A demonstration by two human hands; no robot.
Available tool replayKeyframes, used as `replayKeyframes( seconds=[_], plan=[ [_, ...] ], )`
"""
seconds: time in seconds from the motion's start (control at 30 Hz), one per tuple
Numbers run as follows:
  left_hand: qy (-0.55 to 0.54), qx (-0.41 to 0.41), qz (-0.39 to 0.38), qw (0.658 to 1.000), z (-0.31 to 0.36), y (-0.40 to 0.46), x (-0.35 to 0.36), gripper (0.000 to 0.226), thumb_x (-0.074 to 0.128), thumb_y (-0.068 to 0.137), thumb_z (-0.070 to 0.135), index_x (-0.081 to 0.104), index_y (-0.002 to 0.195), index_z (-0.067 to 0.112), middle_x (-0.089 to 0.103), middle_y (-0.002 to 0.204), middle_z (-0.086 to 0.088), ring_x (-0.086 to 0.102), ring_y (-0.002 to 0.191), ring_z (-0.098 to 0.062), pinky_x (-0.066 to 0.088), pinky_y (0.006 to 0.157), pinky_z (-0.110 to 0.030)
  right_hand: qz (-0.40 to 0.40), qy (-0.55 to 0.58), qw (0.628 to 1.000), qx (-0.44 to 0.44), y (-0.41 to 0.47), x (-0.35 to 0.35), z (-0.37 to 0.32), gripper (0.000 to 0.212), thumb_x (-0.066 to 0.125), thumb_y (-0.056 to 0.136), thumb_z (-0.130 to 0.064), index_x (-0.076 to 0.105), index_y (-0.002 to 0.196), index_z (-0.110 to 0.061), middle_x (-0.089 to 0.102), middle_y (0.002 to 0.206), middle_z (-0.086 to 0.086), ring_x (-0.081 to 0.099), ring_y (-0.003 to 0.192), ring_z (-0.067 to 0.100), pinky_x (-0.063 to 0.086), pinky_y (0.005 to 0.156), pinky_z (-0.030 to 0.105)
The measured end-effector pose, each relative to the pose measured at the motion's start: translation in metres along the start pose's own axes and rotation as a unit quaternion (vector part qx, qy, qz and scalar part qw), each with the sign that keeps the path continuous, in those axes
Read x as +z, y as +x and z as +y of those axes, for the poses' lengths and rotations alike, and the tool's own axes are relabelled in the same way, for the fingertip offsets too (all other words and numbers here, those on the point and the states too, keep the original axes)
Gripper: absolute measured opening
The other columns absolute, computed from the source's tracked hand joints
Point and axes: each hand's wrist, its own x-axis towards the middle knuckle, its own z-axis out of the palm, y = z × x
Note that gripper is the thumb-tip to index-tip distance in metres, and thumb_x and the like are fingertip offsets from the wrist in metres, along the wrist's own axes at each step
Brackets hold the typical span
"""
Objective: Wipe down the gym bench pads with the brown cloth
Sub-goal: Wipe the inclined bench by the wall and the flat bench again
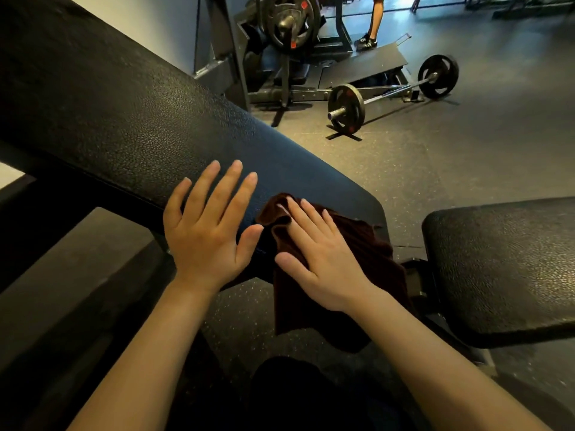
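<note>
While I watch through the head camera, my right hand (323, 262) lies flat on the brown cloth (351, 253), its fingers (306, 217) straight and spread, pressing the cloth against the lower end of the back pad (130, 119). The cloth sits under the palm and fingers, bunched up just beyond the fingertips, and the rest of it drapes off the pad's near edge and hangs down toward the floor (420, 157). Its long axis runs from the bunched end on the pad down toward me. My left hand (208, 234) rests just beside it on the same pad, fingers straight and spread, holding nothing; its thumb nearly meets the cloth's folded edge. The back pad is tilted, its long axis running from the upper left down to the cloth. The seat pad (504, 265) lies apart on the right. Farther off, a barbell (395, 94) rests on the floor, and a person's leg (376, 20) shows at the top.
</note>
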Motion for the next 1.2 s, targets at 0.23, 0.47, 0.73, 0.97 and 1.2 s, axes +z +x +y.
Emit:
replayKeyframes(
  seconds=[0.23, 0.47, 0.73, 0.97, 1.2],
  plan=[
    [-0.017, -0.007, -0.040, 0.999, 0.034, -0.007, -0.003, 0.069, 0.016, 0.104, 0.057, 0.059, 0.138, 0.015, 0.054, 0.145, -0.010, 0.040, 0.140, -0.031, 0.010, 0.119, -0.053, 0.014, 0.033, 0.986, 0.163, -0.074, 0.004, 0.043, 0.066, -0.003, 0.085, -0.082, 0.003, 0.145, -0.056, -0.007, 0.158, -0.029, -0.017, 0.147, -0.005, -0.008, 0.122, 0.053],
    [-0.001, -0.048, 0.016, 0.999, 0.052, -0.013, 0.017, 0.067, 0.014, 0.103, 0.054, 0.064, 0.131, 0.019, 0.063, 0.134, -0.001, 0.049, 0.134, -0.027, 0.014, 0.119, -0.045, -0.018, 0.097, 0.953, 0.288, -0.026, -0.005, 0.083, 0.055, 0.016, 0.094, -0.070, 0.002, 0.145, -0.053, -0.008, 0.158, -0.029, -0.015, 0.147, -0.003, -0.003, 0.122, 0.053],
    [0.004, -0.038, 0.061, 0.997, 0.053, -0.012, 0.023, 0.064, 0.014, 0.101, 0.051, 0.062, 0.134, 0.024, 0.066, 0.129, 0.005, 0.052, 0.130, -0.023, 0.024, 0.111, -0.043, 0.034, 0.098, 0.931, 0.349, 0.077, -0.009, 0.157, 0.085, 0.011, 0.083, -0.075, 0.027, 0.155, -0.032, 0.025, 0.163, -0.004, 0.019, 0.150, 0.020, 0.017, 0.118, 0.061],
    [0.010, -0.033, 0.059, 0.998, 0.051, -0.011, 0.020, 0.059, 0.020, 0.100, 0.045, 0.061, 0.136, 0.023, 0.064, 0.132, 0.006, 0.050, 0.131, -0.021, 0.025, 0.110, -0.043, 0.000, 0.087, 0.921, 0.380, 0.043, -0.013, 0.117, 0.057, 0.022, 0.105, -0.052, 0.010, 0.158, -0.035, 0.002, 0.167, -0.004, -0.001, 0.153, 0.021, 0.003, 0.118, 0.062],
    [-0.025, -0.046, 0.049, 0.997, 0.053, -0.011, 0.015, 0.053, 0.024, 0.102, 0.038, 0.061, 0.136, 0.020, 0.063, 0.135, 0.004, 0.050, 0.130, -0.022, 0.028, 0.107, -0.044, -0.050, 0.014, 0.939, 0.340, -0.020, -0.010, 0.036, 0.058, 0.020, 0.105, -0.045, -0.007, 0.156, -0.039, -0.014, 0.165, -0.007, -0.016, 0.151, 0.018, -0.008, 0.119, 0.056]
  ],
)
